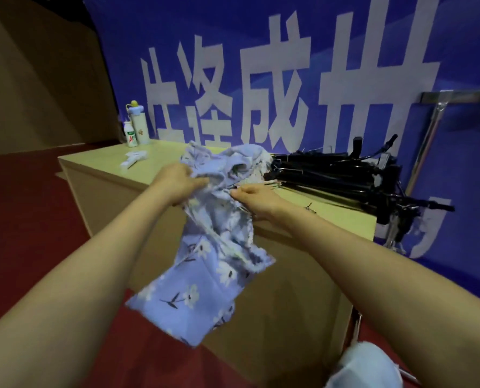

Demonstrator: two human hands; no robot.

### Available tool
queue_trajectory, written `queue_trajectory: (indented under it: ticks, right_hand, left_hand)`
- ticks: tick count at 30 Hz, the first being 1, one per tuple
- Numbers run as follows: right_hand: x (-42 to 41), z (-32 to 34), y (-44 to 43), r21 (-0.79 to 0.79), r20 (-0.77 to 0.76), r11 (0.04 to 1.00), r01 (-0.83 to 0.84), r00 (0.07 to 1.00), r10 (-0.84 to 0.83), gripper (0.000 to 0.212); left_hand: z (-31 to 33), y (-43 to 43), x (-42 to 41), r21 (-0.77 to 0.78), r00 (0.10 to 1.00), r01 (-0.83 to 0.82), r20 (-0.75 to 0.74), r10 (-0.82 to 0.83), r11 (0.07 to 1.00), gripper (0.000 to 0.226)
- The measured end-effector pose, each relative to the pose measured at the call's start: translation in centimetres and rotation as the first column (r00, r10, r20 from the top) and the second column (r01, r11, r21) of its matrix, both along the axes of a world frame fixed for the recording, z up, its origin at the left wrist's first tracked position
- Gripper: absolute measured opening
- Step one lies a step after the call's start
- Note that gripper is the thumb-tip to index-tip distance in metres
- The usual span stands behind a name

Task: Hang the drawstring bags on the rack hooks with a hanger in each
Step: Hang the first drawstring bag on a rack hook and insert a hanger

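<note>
Bag [205, 264] hangs off table [98, 163] edge, long axis down, top bunched in closed left hand [177, 183]. Right hand [257, 198] pinches its mouth, nearer hangers [331, 172], just right.

Wooden table [98, 170]: two bottles [136, 130], floral bags [233, 161], black hangers [331, 172], possibly pen [133, 161].
</note>
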State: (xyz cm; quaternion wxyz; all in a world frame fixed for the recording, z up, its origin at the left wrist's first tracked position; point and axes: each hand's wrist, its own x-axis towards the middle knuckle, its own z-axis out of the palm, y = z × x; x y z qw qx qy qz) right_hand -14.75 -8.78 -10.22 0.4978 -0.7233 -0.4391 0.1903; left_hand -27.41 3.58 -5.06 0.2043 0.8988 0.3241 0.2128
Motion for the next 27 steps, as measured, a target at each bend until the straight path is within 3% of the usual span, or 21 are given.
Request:
queue_trajectory:
  ticks: [2, 6, 8, 10, 13, 15, 18, 21, 27]
  right_hand:
    - [0.3, -1.7, -0.7, 0.017, 0.025, 0.996, 0.083, 0.996, -0.083, 0.046]
    - [1.8, -3.6, -1.1, -0.039, 0.159, 0.972, 0.233, 0.961, -0.224, 0.046]
    - [2.4, -3.9, -1.6, -0.030, 0.150, 0.956, 0.292, 0.947, -0.285, 0.047]
    - [3.0, -4.1, -2.2, -0.019, 0.140, 0.937, 0.350, 0.928, -0.344, 0.048]
    - [3.3, -4.2, -3.3, -0.089, 0.222, 0.919, 0.385, 0.907, -0.358, 0.045]
    - [3.4, -4.5, -4.2, -0.174, 0.334, 0.896, 0.408, 0.881, -0.336, 0.042]
    - [3.4, -4.9, -5.2, -0.211, 0.471, 0.869, 0.448, 0.825, -0.312, 0.039]
    - [3.8, -4.4, -5.5, -0.148, 0.567, 0.865, 0.480, 0.757, -0.324, 0.025]
    - [6.9, -2.6, -6.5, 0.056, 0.408, 0.766, 0.640, 0.686, -0.603, 0.016]
  left_hand:
    - [-2.4, 0.8, -0.5, -0.053, 0.992, 0.103, -0.072, -0.106, 0.993, 0.024]
    - [-4.9, 1.5, 0.2, -0.100, 0.948, 0.315, -0.019, -0.318, 0.944, 0.020]
    - [-4.9, 1.2, 0.7, -0.108, 0.883, 0.460, -0.050, -0.467, 0.881, 0.033]
    - [-4.9, 0.9, 1.5, -0.053, 0.816, 0.546, -0.191, -0.545, 0.836, 0.045]
    - [-5.3, 0.3, 3.1, 0.086, 0.763, 0.544, -0.463, -0.450, 0.834, 0.055]
    - [-5.3, -0.5, 3.9, 0.104, 0.757, 0.529, -0.506, -0.413, 0.842, 0.055]
    - [-5.6, -1.3, 4.9, 0.085, 0.752, 0.532, -0.505, -0.424, 0.843, 0.054]
    - [-6.0, -1.4, 6.0, 0.016, 0.772, 0.521, -0.435, -0.463, 0.854, 0.061]
    - [-5.8, -2.9, 7.7, -0.070, 0.786, 0.531, -0.331, -0.522, 0.844, 0.065]
